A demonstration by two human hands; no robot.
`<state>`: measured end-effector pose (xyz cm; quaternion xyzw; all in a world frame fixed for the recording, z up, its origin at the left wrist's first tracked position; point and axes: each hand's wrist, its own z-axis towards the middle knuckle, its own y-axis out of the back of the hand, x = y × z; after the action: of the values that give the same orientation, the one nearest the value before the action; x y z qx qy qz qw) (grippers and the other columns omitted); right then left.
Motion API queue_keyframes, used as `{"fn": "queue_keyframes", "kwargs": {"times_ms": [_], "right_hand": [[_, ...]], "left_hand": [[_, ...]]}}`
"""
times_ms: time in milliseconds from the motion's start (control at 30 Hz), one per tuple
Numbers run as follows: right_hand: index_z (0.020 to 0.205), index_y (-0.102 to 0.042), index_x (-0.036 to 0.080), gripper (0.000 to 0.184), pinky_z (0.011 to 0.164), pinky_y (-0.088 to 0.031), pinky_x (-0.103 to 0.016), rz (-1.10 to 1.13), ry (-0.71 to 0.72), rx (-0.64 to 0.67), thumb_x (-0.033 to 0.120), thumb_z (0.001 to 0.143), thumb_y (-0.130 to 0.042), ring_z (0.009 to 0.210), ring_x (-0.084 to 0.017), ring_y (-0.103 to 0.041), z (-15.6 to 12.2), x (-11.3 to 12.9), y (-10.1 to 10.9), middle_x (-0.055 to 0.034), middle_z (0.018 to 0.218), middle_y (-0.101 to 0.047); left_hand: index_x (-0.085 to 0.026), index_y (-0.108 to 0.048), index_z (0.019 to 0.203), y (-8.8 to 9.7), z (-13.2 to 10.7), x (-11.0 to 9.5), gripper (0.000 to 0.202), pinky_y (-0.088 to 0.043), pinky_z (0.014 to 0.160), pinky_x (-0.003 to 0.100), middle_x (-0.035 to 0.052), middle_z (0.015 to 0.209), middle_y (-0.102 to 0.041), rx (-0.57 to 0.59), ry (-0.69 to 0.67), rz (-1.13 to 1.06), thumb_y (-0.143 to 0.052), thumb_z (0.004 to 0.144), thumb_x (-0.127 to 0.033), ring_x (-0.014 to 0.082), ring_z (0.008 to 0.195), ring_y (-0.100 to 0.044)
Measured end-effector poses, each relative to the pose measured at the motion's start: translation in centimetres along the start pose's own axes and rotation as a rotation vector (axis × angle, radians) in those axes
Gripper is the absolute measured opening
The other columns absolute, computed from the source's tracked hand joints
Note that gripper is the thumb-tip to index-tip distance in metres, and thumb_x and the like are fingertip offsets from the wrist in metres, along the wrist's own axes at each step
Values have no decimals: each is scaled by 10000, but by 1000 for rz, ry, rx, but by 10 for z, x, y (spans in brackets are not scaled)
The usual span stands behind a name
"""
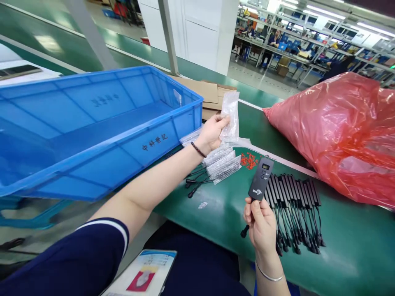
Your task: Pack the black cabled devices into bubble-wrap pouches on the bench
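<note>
My left hand (212,131) is closed on a small clear plastic bag (231,116) and holds it up above a pile of similar bags (222,161) on the green bench. My right hand (261,224) grips the lower end of a black handheld device (261,178) with a small display, its short cable hanging below my fist. Just right of it, several identical black devices (293,193) lie in a row with their cables trailing toward me. A scatter of small red rings (248,160) sits between the bags and the devices.
A large blue plastic crate (148,144) stands tilted at the left of the green bench (354,246). A bulging red plastic sack (336,127) fills the right. Flat cardboard (203,92) lies behind the crate. A printed card (145,275) rests near my lap. People work at distant benches.
</note>
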<state>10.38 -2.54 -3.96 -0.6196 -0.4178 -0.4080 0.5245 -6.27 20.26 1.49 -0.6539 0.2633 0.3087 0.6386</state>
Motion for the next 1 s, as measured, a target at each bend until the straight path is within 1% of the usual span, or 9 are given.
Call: {"fn": "queue_keyframes", "kwargs": {"times_ms": [133,233,367,467,533,700,767,867,1000], "right_hand": [[877,-637,180,230,436,-261,-190,-135,-30,138,403,886,-581,484,-50,-400,-6,-5,-17,25,609,-519],[855,-623,173,241,440,-270,-186,-220,-26,142,406,891,-571,489,-47,-399,-12,-7,-24,30,613,-515],[813,-591,168,266,435,-268,-186,-279,-16,73,424,885,-570,482,-48,-389,-16,-9,-21,37,616,-498],[794,-583,164,277,452,-285,-189,-355,21,32,422,892,-557,491,-50,-389,-17,-10,-16,36,611,-492],[799,-584,164,278,455,-291,-189,-385,44,7,422,894,-551,490,-53,-386,-17,-11,-15,38,601,-484],[797,-561,180,281,415,-302,-180,-330,87,-115,446,886,-546,457,-58,-402,-12,-18,-19,50,583,-486],[753,-542,181,306,432,-358,-188,-336,96,-132,456,886,-537,458,-65,-447,-11,-20,-19,39,596,-523],[808,-573,176,304,536,-468,-228,-447,62,-96,469,881,-533,539,-100,-560,-12,-21,-14,3,674,-605],[837,-584,171,323,525,-460,-232,-579,3,-59,482,888,-511,515,-110,-569,-15,-24,-7,12,613,-594]], "left_hand": [[-149,-466,753,6,-49,5,232,-474,687,240,-21,669,-558,-110,39,-158,-677,816,-224,93,626,-561],[-142,-483,773,7,-71,14,191,-471,764,239,-21,696,-564,-121,46,-226,-655,832,-198,90,683,-580],[-139,-489,790,9,-95,19,124,-469,796,252,-8,748,-593,-36,124,-312,-587,865,-148,90,697,-593],[-129,-506,822,13,-113,18,66,-477,767,257,15,791,-613,97,233,-326,-514,887,-116,99,719,-603],[-122,-525,881,17,-127,21,34,-481,769,264,32,836,-626,165,289,-275,-553,862,-119,111,760,-611],[-138,-500,981,21,-168,40,353,-488,774,275,42,909,-642,137,331,-158,-730,713,-122,137,835,-618],[-140,-490,980,24,-178,47,372,-490,754,275,42,901,-637,123,347,-130,-744,709,-159,140,829,-615],[-156,-476,983,30,-180,49,392,-494,755,279,40,935,-630,63,296,-99,-752,707,-198,144,854,-610],[-173,-451,995,39,-181,53,430,-504,721,278,43,953,-630,44,296,19,-762,705,-237,153,857,-612]]}}
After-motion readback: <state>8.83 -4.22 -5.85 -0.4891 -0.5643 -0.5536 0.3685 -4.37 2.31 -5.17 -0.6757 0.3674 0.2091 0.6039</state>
